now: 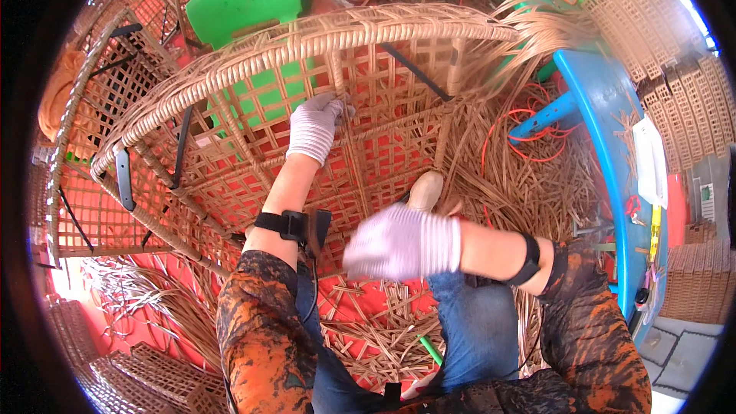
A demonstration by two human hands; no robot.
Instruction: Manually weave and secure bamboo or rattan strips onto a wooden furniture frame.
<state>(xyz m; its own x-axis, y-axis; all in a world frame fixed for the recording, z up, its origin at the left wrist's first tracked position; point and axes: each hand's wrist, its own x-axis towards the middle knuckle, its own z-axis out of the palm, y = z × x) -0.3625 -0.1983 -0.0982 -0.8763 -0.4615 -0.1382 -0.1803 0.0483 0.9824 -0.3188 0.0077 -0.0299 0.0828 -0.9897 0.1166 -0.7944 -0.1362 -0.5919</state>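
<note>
A large tan woven basket (414,29) stands tilted before me, with an open lattice, a thick wrapped rim and black strips across its ribs. My left hand (316,126), in a white knit glove, is closed at an upright rib on the basket's inner side. Nearer to me, over my knees, my right hand (402,244) wears a similar glove. It is smeared by motion, so its fingers and anything in them cannot be made out. Long loose strips (548,27) fan out from the rim's right end.
Loose cane strips (491,207) are heaped at right among a red cord (484,146). A blue stool or table edge (602,107) curves along the right, bearing a white tray (650,161). Beyond the basket is a green chair (253,0). Another woven frame (80,218) stands left. A green-handled tool (430,349) lies between my legs.
</note>
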